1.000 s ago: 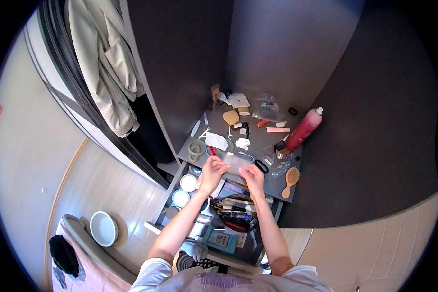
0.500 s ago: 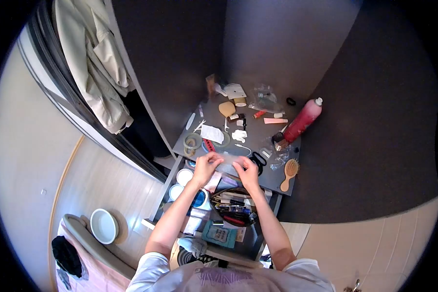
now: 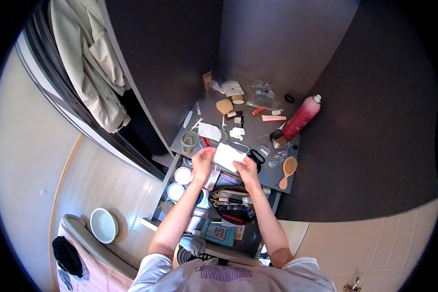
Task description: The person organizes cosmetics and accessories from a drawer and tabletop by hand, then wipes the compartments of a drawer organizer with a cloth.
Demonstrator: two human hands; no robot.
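1. Nearest, an open dark-grey drawer [image 3: 249, 238] holds a flat teal rectangular packet [image 3: 220, 232], a dark soft-sided pouch [image 3: 214, 208] of slim sticks and round white-topped jars [image 3: 182, 175]. A dropped item could slip among them, since the gaps look narrow and crowded.
2. Just beyond, the left hand [image 3: 203, 161] pinches one side of a thin white rectangular sheet [image 3: 228, 156]; the right hand [image 3: 247, 171] grips its lower corner. Uneven pulling could crease or tear it, for it looks light and papery, smooth and matte.
3. The sheet is raised near the grey tabletop's front edge. Lowered carelessly, it might snag on the black looped bands [image 3: 256, 160] beside the right hand.
4. Farther off stand or lie a bristled, pale wooden hairbrush [image 3: 289, 168], a glossy pink-red cylindrical can [image 3: 301, 117], which a stray elbow could topple, and a crinkled clear plastic bag [image 3: 263, 95].
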